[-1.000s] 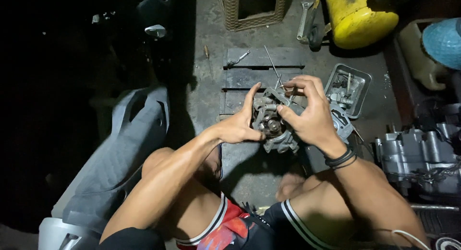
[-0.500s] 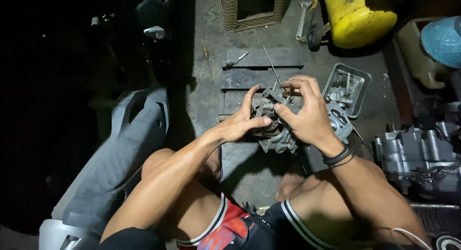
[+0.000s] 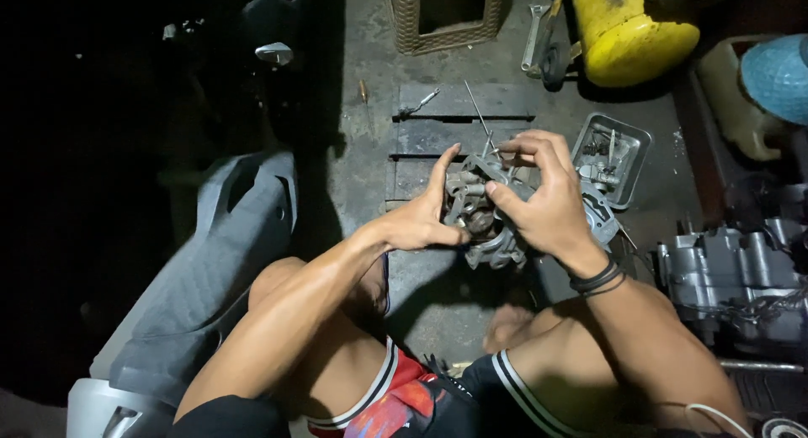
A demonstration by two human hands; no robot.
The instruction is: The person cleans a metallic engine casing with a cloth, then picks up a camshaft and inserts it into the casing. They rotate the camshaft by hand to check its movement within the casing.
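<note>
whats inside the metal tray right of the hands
The metal tray holds a heap of small grey metal parts, too jumbled to name. The right hand covers its near-left corner, so anything there is hidden.

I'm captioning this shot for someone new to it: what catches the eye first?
Both hands, left hand and right hand, clasp a grey metal engine part at centre, above the knees. A bright yellow tank stands out at top right, with a small metal tray of bits just right of the hands.
</note>
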